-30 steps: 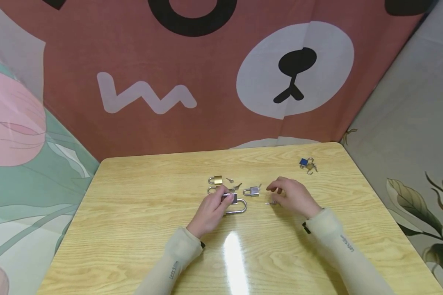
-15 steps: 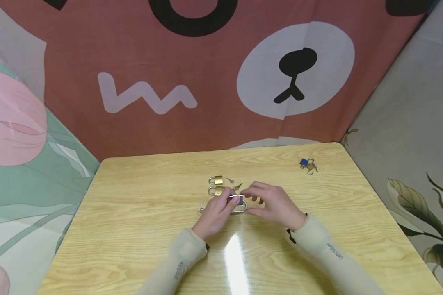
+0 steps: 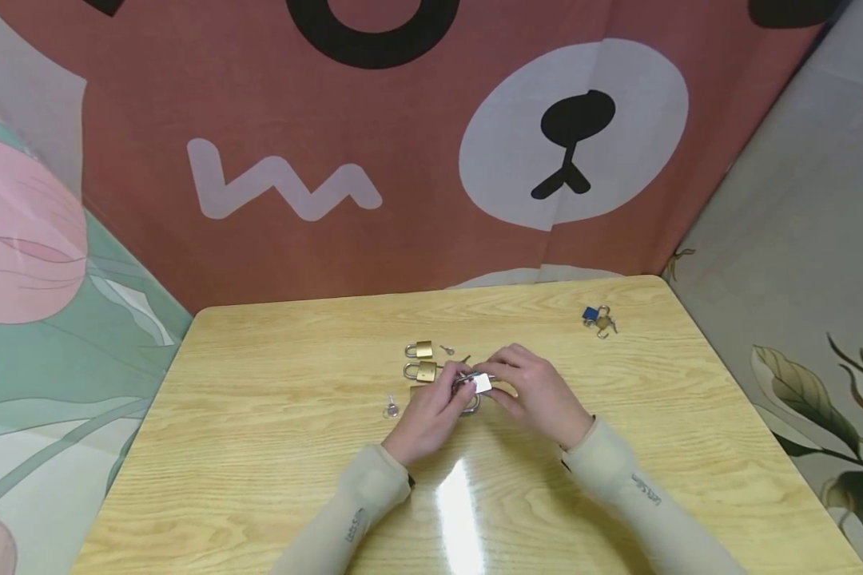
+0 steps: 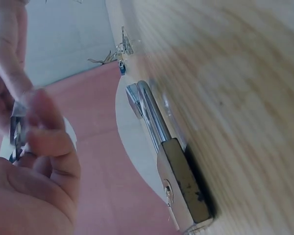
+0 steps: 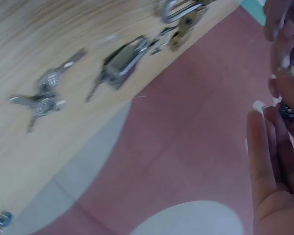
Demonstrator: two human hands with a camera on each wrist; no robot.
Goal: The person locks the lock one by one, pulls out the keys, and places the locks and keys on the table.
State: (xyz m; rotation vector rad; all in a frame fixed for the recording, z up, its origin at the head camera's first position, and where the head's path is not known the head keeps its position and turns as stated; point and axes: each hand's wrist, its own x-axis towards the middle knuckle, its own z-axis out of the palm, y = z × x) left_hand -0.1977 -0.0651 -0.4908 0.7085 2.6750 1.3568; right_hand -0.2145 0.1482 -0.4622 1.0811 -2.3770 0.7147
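Observation:
In the head view, my left hand (image 3: 427,415) holds a small silver padlock (image 3: 483,383) between thumb and fingers, raised off the table. My right hand (image 3: 535,391) meets it from the other side, its thumb and fingertips pinching the padlock's right end. Fingers cover much of this lock in both wrist views. Under my left hand lies a large padlock (image 4: 183,183) with a long steel shackle, partly hidden from above. Beyond it is another silver padlock (image 5: 122,61) with a key in it. A bunch of keys (image 5: 46,88) lies below my right hand.
Two brass padlocks, one farther (image 3: 419,349) and one nearer (image 3: 420,371), lie behind my left hand, with a small key (image 3: 447,350) alongside. More keys (image 3: 391,408) sit left of it. A blue padlock (image 3: 590,315) and other small locks lie at the table's back right.
My right hand has moved left from above the loose keys to the held padlock. My left hand has shifted slightly right, and the padlock has turned to show a bright face.

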